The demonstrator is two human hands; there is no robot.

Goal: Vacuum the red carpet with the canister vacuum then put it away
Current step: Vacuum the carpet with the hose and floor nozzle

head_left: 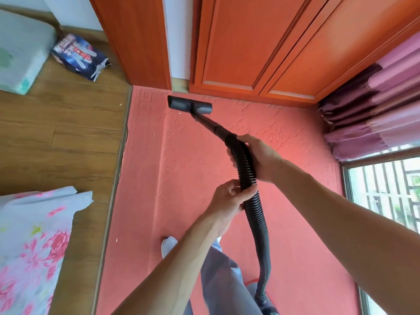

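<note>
My right hand (259, 158) curls round the hose (256, 219) where it joins the wand (211, 126). My left hand (229, 203) grips it just below. The nozzle (189, 105) lies on the carpet (177, 178) beside the wardrobe (238, 53), well ahead of my fingers.

Black nozzle (189, 106) lies flat on red carpet (181, 178), ribbed hose (256, 214) curving back.

Home bedroom: white pink-floral bed sheet (29, 246) at lower left, tall orange wooden wardrobe doors (250, 42) on the far wall, pink-and-purple pleated curtain (375, 105) beside a barred window (386, 189), brown wood-plank floor (63, 137), red embossed carpet (181, 167) alongside it.
</note>
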